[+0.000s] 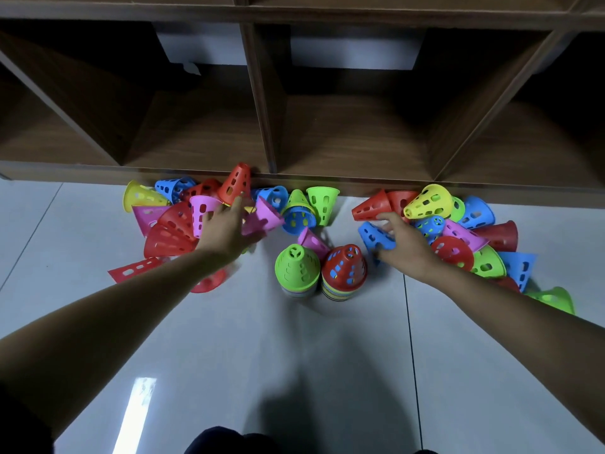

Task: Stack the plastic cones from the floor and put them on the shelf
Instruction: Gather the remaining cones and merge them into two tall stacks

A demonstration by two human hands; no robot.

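On the left, a loose pile of perforated plastic cones (170, 224) in red, pink, yellow and blue lies tumbled on the pale glossy tiled floor (294, 355), against the foot of the brown wooden shelf (262, 109). The left hand (229, 227) reaches into it with its fingers (234, 204) stretched forward over a pink slotted plastic cone (201, 213). I cannot tell whether they grip anything, as that area is blurred.

In the middle stand two upright stacks, tips up: a green-topped stack (297, 270) and, touching it, a red-topped stack (343, 270).

Just right of these, the right hand (406, 244) curls its fingers round a blue slotted plastic cone (373, 237). This cone lies on its side with its long axis slanting from far left to near right. The right hand is the nearer one to the stacks, so the blue cone likely needs turning tip-up and carrying a short way left and nearer.

Beyond it sprawls the right pile (458, 231). The thin, smooth, hollow shells should nest easily.
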